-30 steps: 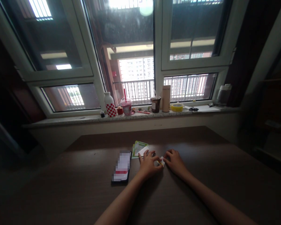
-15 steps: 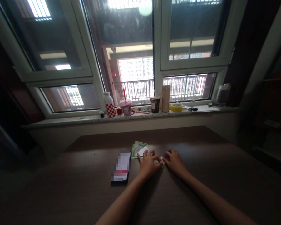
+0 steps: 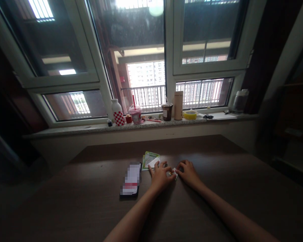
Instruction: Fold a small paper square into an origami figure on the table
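Where the hands meet: a small white folded paper piece (image 3: 174, 172) lies low on the dark brown wooden table (image 3: 91, 205), well right of the black smartphone (image 3: 131, 179).
Left hand (image 3: 159, 176): palm down, fingers curled, thumb and forefinger pinching the paper piece's near-left edge; sits just right of the smartphone.
Right hand (image 3: 189, 173): palm down, knuckles raised, fingers curled in, tips closed on the paper piece's right side; farther right of the smartphone than the left hand.
Forearms: both bare, stretched forward over the table, converging toward the paper piece.
Green-and-white printed cards (image 3: 150, 159): flat in a small overlapping stack, just beyond the smartphone and to its right; left fingertips near them, contact unclear.
Pink plastic drink cup (image 3: 136, 114): on the grey stone windowsill (image 3: 65, 129), far beyond the smartphone; pink liquid inside, red straw upright in it.
White bottle with red-and-white chequered base (image 3: 117, 112): upright on the sill, beyond and left of the smartphone; contents not visible.
Dark brown cup (image 3: 167, 111): on the sill, beyond and right of the smartphone; contents too dim to tell.
Tan cylindrical flask (image 3: 178, 105): upright, closed, just beside the brown cup.
Yellow tape roll (image 3: 190, 115): flat on the sill, farther right again.
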Demonstrator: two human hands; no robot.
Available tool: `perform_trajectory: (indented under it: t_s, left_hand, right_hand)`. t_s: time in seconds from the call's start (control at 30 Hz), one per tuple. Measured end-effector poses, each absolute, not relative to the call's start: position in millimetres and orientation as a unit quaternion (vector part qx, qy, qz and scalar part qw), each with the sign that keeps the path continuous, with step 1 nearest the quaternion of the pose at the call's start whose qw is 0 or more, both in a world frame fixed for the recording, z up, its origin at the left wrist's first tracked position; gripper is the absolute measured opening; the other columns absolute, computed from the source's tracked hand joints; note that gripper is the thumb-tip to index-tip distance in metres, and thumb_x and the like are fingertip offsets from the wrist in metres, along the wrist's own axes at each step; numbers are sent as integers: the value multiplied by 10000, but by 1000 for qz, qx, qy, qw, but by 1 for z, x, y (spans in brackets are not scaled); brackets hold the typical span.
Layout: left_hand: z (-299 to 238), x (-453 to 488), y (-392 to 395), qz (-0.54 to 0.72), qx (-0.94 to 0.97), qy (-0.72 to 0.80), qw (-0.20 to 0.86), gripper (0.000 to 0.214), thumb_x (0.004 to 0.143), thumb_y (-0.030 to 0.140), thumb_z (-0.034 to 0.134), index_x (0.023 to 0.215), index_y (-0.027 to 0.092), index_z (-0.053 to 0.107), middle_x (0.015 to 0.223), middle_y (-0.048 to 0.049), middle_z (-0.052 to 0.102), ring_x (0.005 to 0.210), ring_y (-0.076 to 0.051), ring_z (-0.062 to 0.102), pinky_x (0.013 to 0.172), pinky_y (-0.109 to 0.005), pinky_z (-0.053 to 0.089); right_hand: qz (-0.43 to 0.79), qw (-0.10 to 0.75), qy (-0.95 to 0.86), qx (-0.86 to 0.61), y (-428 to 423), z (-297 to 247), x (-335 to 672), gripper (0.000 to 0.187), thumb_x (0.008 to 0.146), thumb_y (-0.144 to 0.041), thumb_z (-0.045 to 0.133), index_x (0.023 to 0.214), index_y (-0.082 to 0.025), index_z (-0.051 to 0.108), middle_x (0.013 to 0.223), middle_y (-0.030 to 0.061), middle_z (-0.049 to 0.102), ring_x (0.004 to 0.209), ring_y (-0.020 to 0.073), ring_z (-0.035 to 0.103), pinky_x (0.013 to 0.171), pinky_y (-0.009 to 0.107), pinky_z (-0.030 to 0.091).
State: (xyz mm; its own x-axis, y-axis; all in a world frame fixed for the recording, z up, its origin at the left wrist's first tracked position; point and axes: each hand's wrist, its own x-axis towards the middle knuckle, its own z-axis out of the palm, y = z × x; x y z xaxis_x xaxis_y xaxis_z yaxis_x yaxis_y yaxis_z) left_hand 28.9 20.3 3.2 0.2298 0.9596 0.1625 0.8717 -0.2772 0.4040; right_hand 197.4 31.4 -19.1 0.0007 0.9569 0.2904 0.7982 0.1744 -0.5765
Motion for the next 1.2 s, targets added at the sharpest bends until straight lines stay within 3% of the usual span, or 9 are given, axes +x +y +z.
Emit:
perform_trajectory:
  t_s: [0.13, 0.33, 0.97, 1.2]
  left_hand:
    - [4, 31, 19, 202, 769, 596, 112, 282, 826, 578, 539, 877, 361, 711, 1420, 58, 484, 1394, -326, 252, 1071, -718, -46]
    - [5, 32, 20, 195, 772, 594, 110, 238, 775, 557, 620, 895, 366, 695, 1418, 62, 482, 1390, -330, 255, 1057, -734, -40]
    - [4, 33, 20, 181, 773, 598, 110, 239, 776, 551, 627, 931, 376, 677, 1430, 51, 461, 1391, -328, 250, 1052, -743, -4]
    - [4, 35, 18, 192, 769, 601, 100, 273, 797, 516, 609, 1030, 381, 651, 1421, 18, 461, 1382, -319, 256, 1071, -718, 27]
  right_hand:
    - [133, 321, -694, -630, 32, -17, 197, 100, 792, -297, 653, 804, -201, 680, 1076, 97, 585, 1075, 256, 496, 954, 348, 392]
    - [148, 335, -679, -637, 34, -16, 198, 92, 773, -284, 673, 756, -195, 685, 1050, 94, 600, 1068, 257, 509, 937, 337, 408]
    - [137, 332, -683, -636, 34, -18, 198, 101, 785, -289, 649, 776, -200, 694, 1054, 98, 605, 1071, 261, 508, 946, 346, 406]
    - [116, 337, -679, -641, 36, -21, 198, 91, 783, -284, 644, 782, -209, 696, 1047, 95, 615, 1063, 260, 511, 943, 350, 403]
